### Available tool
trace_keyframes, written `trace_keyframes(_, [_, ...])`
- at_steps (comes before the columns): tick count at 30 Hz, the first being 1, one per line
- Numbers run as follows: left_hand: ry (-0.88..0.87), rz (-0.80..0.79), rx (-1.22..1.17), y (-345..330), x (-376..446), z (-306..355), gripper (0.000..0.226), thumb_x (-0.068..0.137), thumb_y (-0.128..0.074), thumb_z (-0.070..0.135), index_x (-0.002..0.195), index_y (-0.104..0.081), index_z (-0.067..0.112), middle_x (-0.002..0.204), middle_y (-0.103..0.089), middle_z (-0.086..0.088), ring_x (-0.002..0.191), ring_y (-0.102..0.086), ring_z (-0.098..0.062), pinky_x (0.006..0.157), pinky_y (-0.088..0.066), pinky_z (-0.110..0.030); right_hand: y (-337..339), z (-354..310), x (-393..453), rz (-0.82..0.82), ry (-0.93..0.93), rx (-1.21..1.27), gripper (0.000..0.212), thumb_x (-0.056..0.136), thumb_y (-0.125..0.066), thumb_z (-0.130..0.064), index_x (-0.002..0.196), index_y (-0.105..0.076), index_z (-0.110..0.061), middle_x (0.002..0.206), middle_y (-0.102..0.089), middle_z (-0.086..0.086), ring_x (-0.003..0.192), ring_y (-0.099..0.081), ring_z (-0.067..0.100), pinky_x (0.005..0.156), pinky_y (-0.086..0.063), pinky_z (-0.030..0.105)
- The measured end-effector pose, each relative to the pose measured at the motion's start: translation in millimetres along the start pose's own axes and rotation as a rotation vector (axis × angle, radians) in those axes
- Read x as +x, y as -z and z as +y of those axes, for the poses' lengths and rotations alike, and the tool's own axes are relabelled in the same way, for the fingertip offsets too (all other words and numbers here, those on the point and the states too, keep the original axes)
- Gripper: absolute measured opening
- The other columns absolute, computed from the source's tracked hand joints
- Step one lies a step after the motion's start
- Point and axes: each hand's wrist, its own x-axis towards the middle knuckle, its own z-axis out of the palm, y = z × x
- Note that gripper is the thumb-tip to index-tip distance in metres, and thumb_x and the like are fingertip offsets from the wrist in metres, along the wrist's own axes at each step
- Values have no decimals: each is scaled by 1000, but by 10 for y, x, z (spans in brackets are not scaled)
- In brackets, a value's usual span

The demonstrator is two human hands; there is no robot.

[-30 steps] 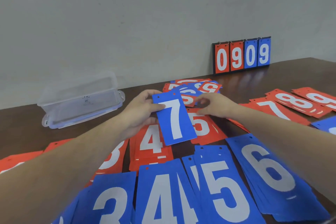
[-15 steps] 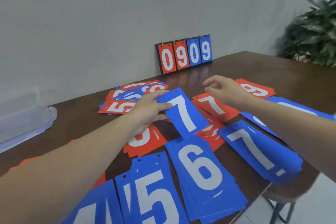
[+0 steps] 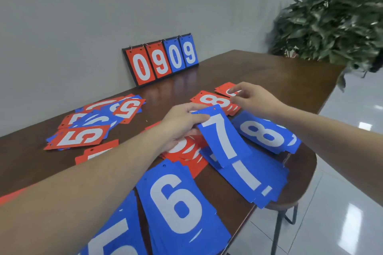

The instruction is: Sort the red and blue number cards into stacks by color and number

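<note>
My left hand (image 3: 182, 124) pinches a blue 7 card (image 3: 222, 136) by its top corner, its lower edge touching the blue 7 stack (image 3: 252, 180). My right hand (image 3: 253, 99) hovers with relaxed fingers over the red 8 stack (image 3: 211, 100) and a red card (image 3: 224, 89) behind it, holding nothing. A blue 8 stack (image 3: 267, 134) lies under my right forearm. Blue 6 (image 3: 182, 207) and blue 5 (image 3: 116, 236) stacks lie near me. A red stack (image 3: 184, 151) sits under my left hand. An unsorted mixed pile (image 3: 99, 122) lies at the left.
A flip scoreboard (image 3: 161, 60) reading 0909 leans on the wall at the back of the brown table (image 3: 259, 72). The table's right edge runs close by the blue stacks, with a stool (image 3: 298, 188) under it. A potted plant (image 3: 335, 20) stands beyond the far corner.
My view has swung right. My left hand carried the blue 7 card rightward down onto the blue 7 stack. My right hand moved farther out over the red 8 stack.
</note>
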Motion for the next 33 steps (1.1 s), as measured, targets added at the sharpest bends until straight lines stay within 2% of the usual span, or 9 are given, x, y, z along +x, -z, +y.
trace_keyframes(3, [-78,1,174,-110,-36,-66,14,88,-74,10,102,-70,13,97,-76,-10,90,-75,-20,78,-63,-38,11,41,-60,7,-18,-10,24,98,-57,-34,122,-60,-30,106,-70,-6,88,-67,18,77,-54,37])
trace_keyframes(7, [-269,24,681,-96,-139,-98,22,83,-81,30,98,-66,31,101,-67,10,92,-62,-10,75,-54,-28,-20,30,-127,3,-2,9,25,99,-58,-32,123,-61,-28,106,-70,-5,86,-66,14,73,-53,32])
trace_keyframes(9, [-313,55,762,-40,-181,-115,26,80,-81,41,99,-64,39,104,-61,17,107,-53,-10,88,-49,-31,-50,-6,-135,-8,6,16,22,99,-58,-32,120,-61,-30,106,-70,-5,87,-66,14,74,-54,33])
trace_keyframes(11, [-323,116,785,80,-201,-155,23,80,-79,47,94,-62,45,101,-54,24,119,-46,-13,102,-42,-41,-100,-75,-121,-20,15,19,18,98,-59,-33,116,-61,-33,105,-70,-6,86,-65,14,72,-53,31])
trace_keyframes(14, [-309,208,732,401,-207,-241,14,85,-73,45,86,-60,49,103,-54,24,116,-53,-14,101,-47,-47,-238,-246,-80,-34,33,35,16,97,-59,-32,113,-63,-34,103,-70,-7,85,-68,18,75,-55,34])
trace_keyframes(21, [-290,435,715,1395,-370,-439,10,95,-65,22,101,-66,30,111,-61,10,108,-56,-9,83,-44,-21,-811,-791,135,-135,141,19,19,98,-57,-29,116,-63,-31,106,-68,-4,93,-64,15,69,-45,22])
trace_keyframes(25, [-220,578,764,1985,-493,-583,13,92,-67,23,94,-62,35,113,-63,8,115,-57,-17,100,-46,-38,-1202,-1107,284,-192,189,34,19,98,-58,-29,116,-63,-30,103,-67,-6,96,-63,12,74,-46,21])
trace_keyframes(27, [-160,648,839,2239,-555,-644,12,91,-67,29,100,-62,35,124,-63,3,122,-55,-21,105,-42,-43,-1385,-1241,361,-204,211,30,18,98,-57,-29,115,-63,-31,102,-66,-8,95,-63,11,76,-48,25])
trace_keyframes(33, [46,716,1212,2788,-684,-811,50,96,-51,55,142,-48,36,145,-44,-1,132,-42,-27,107,-32,-48,-1810,-1539,623,-234,247,-51,23,99,-56,-26,122,-61,-25,111,-64,-6,99,-62,11,70,-47,20])
